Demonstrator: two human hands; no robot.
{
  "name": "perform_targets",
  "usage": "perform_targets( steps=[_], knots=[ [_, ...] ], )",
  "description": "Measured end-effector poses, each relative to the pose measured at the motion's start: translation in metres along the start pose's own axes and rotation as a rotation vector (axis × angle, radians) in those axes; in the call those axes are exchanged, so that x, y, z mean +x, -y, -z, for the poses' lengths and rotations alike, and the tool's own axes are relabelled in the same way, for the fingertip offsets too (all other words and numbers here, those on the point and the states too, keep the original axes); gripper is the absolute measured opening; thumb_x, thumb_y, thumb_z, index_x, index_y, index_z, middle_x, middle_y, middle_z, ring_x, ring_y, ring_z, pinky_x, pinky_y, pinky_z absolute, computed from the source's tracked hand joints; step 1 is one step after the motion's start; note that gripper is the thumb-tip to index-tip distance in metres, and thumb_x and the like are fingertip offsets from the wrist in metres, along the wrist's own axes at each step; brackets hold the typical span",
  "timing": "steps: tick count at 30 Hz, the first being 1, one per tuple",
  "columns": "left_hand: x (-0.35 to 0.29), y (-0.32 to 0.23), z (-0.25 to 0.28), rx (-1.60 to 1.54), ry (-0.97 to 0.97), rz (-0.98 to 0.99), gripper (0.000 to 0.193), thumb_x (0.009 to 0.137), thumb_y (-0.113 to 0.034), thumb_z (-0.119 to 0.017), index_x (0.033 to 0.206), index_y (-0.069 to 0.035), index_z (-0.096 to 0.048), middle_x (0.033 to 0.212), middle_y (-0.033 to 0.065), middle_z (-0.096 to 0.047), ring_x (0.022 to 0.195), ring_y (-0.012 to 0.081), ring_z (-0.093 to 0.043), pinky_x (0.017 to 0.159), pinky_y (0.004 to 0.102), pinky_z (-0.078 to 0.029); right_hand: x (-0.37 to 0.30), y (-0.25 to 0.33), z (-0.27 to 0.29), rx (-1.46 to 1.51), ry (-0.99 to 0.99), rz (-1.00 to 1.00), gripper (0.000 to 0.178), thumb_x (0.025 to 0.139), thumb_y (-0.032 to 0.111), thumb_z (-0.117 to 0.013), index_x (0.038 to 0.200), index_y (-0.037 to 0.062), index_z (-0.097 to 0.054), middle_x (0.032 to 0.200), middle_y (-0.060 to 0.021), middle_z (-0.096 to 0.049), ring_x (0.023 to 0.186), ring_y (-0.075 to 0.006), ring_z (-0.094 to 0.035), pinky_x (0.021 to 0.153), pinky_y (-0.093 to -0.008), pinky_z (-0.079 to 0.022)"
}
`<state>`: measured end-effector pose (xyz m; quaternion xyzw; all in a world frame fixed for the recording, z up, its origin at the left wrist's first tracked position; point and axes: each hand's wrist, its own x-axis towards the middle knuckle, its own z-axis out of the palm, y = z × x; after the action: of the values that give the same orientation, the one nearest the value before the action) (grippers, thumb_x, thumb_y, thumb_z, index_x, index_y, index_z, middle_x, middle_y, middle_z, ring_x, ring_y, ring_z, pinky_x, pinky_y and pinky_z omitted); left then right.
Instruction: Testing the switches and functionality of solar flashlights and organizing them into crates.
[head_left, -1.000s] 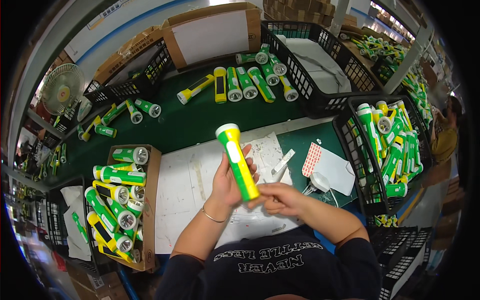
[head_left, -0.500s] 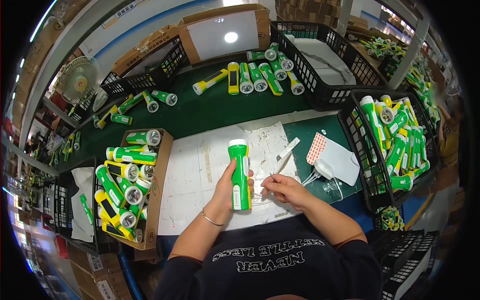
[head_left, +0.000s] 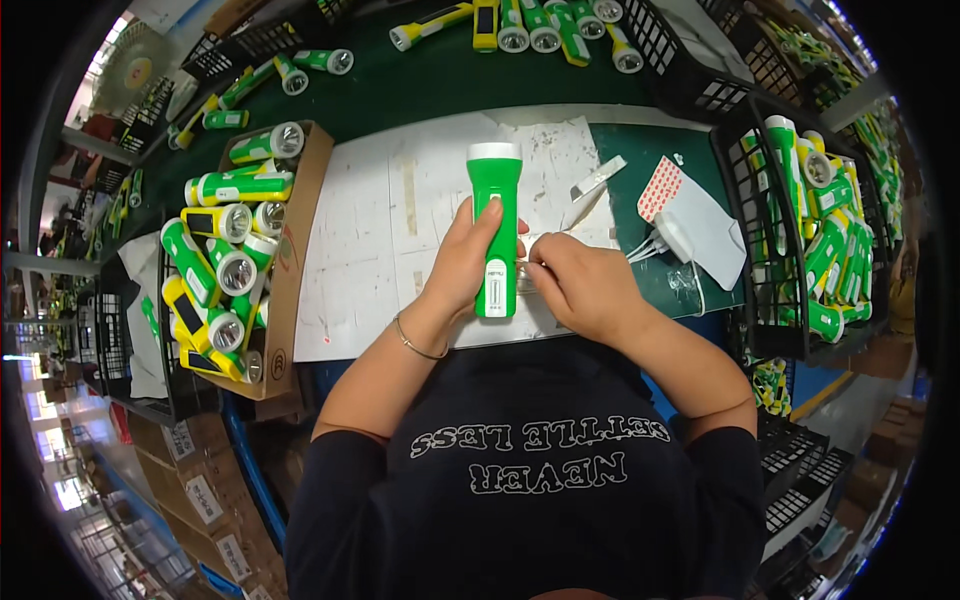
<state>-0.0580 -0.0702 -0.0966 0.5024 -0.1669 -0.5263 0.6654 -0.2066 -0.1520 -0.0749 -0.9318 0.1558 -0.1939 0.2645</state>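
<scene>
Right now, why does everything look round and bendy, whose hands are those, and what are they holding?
There's no robot here: these are a person's bare hands. The camera is worn on that person's head, looking down through a wide fisheye lens, which bends straight edges near the rim.

The left hand holds a green flashlight with a white rim, lens end pointing away. The right hand is close beside it; I can't tell if it's holding anything.

On the green tabletop lie a white sheet, a white plug with cables and, farther back, more flashlights. The cardboard box on the left and the black plastic crate on the right hold flashlights too.
</scene>
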Motion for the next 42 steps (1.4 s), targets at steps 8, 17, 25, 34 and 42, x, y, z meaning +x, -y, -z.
perform_targets(
  steps=[8, 17, 25, 34, 42],
  knots=[
    [0.005, 0.011, 0.006, 0.317, 0.107, -0.313, 0.04, 0.098, -0.043, -0.027, 0.104, -0.007, -0.043, 0.091, 0.01, -0.057, 0.07, 0.0132, -0.055, 0.06, 0.0261, -0.048, 0.006, 0.007, -0.012, -0.292, -0.063, 0.221, 0.016, 0.075, 0.018, -0.062, 0.076, 0.0099, -0.048, 0.067, -0.0051, -0.05, 0.046, -0.0207, -0.053, 0.042, -0.033, -0.042],
    [0.012, 0.002, 0.022, -0.025, 0.056, -0.12, 0.045, 0.097, -0.046, -0.028, 0.11, -0.005, -0.042, 0.091, 0.0129, -0.056, 0.066, 0.0151, -0.055, 0.056, 0.027, -0.048, -0.013, 0.021, -0.01, -0.04, 0.256, 0.282, 0.026, 0.075, 0.031, -0.067, 0.082, 0.0128, -0.051, 0.071, -0.0028, -0.057, 0.059, -0.0237, -0.06, 0.048, -0.0349, -0.047],
    [-0.002, 0.003, 0.015, -0.001, 0.096, -0.094, 0.033, 0.093, -0.029, -0.05, 0.115, -0.006, -0.04, 0.089, 0.0104, -0.056, 0.069, 0.0144, -0.057, 0.057, 0.027, -0.05, 0.024, -0.015, -0.023, 0.451, -0.129, -0.265, 0.038, 0.078, 0.015, -0.07, 0.062, 0.0059, -0.036, 0.056, 0.0004, -0.036, 0.054, -0.0066, -0.032, 0.047, -0.0249, -0.03],
    [-0.014, -0.012, 0.017, 0.581, 0.113, -0.181, 0.033, 0.09, -0.026, -0.055, 0.114, -0.006, -0.045, 0.082, 0.0089, -0.057, 0.07, 0.0187, -0.059, 0.062, 0.0321, -0.049, 0.037, -0.036, 0.024, 0.671, -0.043, -0.299, 0.03, 0.075, 0.027, -0.072, 0.085, 0.0042, -0.054, 0.06, -0.001, -0.051, 0.056, -0.0083, -0.047, 0.052, -0.0237, -0.038],
    [-0.036, -0.049, 0.039, 1.532, 0.11, -0.53, 0.046, 0.066, -0.006, -0.068, 0.109, -0.008, -0.053, 0.097, 0.0118, -0.059, 0.088, 0.0293, -0.06, 0.075, 0.0344, -0.05, 0.033, -0.034, 0.047, 0.578, 0.244, -0.274, 0.065, 0.064, 0.018, -0.079, 0.123, 0.0138, -0.051, 0.094, 0.0023, -0.052, 0.055, -0.0001, -0.03, 0.05, -0.014, -0.027]
  ],
)
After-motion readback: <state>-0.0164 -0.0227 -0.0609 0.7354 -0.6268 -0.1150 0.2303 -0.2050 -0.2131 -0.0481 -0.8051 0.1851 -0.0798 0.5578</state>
